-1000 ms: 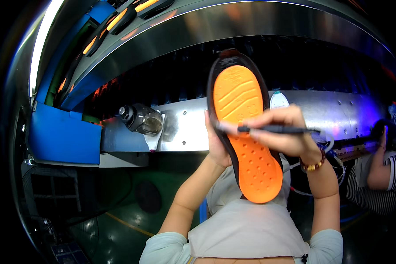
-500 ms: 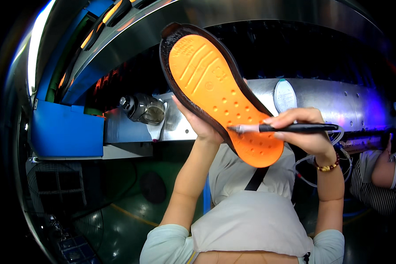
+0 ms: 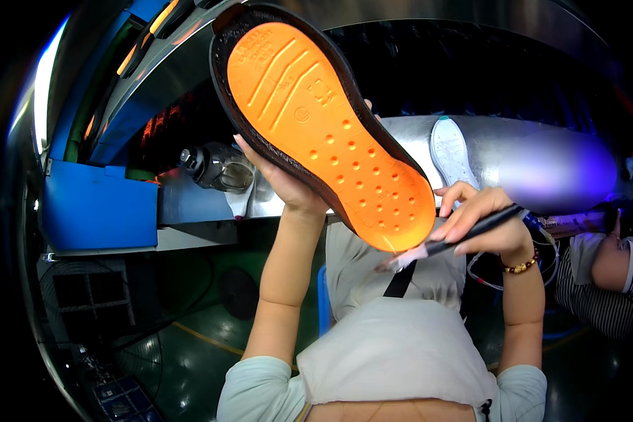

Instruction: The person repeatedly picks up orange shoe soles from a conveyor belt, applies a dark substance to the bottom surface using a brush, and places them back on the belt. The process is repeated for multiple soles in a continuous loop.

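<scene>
A shoe sole (image 3: 334,137) with an orange face and a raised black rim is held tilted, its broad end pointing up and left. My left hand (image 3: 288,184) grips it at the middle from beneath, with fingertips showing at both side edges. In my right hand (image 3: 489,221) is a black-handled brush (image 3: 416,253), closed between thumb and fingers. The brush's pale, blurred tip lies just beyond the lower rounded end of the orange face; whether it touches the edge I cannot tell. Rows of small dimples mark the lower half of that face.
Behind my hands runs a metal bench (image 3: 408,133) bearing a white sole-shaped piece (image 3: 450,149). A dark-capped bottle (image 3: 221,167) stands at the left on another white piece (image 3: 239,202). A blue box-like panel (image 3: 98,207) is farther left. At the right edge another person's arm (image 3: 612,269) shows.
The sole has shifted up and left with my left hand. The brush has left the left edge of the orange face and dropped to its lower end, handle now slanting upward.
</scene>
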The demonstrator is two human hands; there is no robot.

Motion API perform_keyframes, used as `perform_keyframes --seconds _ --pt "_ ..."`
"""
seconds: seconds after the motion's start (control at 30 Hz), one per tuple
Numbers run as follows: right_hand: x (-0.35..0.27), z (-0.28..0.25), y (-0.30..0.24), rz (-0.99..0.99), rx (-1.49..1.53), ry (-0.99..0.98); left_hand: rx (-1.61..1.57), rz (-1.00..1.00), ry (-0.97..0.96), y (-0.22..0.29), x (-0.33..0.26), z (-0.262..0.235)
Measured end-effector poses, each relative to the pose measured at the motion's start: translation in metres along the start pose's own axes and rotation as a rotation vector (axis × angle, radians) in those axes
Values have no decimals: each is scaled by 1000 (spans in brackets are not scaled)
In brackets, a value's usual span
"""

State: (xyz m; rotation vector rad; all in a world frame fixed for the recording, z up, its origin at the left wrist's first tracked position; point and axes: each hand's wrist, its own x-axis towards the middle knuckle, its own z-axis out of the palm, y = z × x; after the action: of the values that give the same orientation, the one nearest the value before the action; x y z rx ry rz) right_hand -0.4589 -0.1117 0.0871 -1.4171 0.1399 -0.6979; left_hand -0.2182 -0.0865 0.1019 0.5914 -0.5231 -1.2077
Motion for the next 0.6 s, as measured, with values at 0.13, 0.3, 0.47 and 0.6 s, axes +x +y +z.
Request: perform_keyframes --seconds 0.13,0.3,0.47,0.6 --pt "-1 2 8 67 191 214 -476 -70 -234 2 3 -9" --pt "13 31 6 59 277 311 -342 -20 -322 -40 -40 -24" --pt "15 26 -12 -28 -98 13 -368 -297 -364 -10 -38 -28" --pt "25 18 -18 -11 -271 28 -155 -556 -333 2 -29 -23"
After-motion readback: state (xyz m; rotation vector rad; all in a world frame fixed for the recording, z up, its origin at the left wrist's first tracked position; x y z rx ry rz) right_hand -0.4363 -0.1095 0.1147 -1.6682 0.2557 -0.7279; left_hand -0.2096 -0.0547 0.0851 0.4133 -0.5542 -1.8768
